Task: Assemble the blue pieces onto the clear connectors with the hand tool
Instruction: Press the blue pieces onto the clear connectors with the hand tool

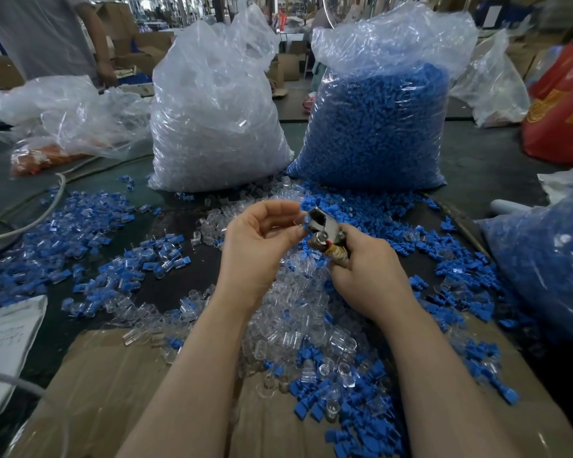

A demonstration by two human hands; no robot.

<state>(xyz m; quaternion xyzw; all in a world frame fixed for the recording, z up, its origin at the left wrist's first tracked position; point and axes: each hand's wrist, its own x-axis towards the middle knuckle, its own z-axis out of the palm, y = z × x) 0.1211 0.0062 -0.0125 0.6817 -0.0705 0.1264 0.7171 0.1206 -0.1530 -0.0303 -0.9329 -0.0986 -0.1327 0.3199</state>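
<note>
My right hand (364, 269) grips the handles of a small metal hand tool (323, 228), its open jaw pointing up and left. My left hand (262, 239) is raised beside the jaw, thumb and fingers pinched on a clear connector (295, 215) held at the tool's mouth; the piece is blurred and hard to make out. Below both hands lies a heap of loose clear connectors (288, 312). Loose blue pieces (371, 213) spread behind and to the right. Assembled blue-and-clear parts (90, 236) lie scattered on the left.
Two tall plastic bags stand at the back: clear connectors (212, 120) and blue pieces (377, 127). Another bag of blue parts (543, 259) sits at the right, flat cardboard (113, 391) in front, a white cable (43, 206) at left, and a person (47, 34) at far left.
</note>
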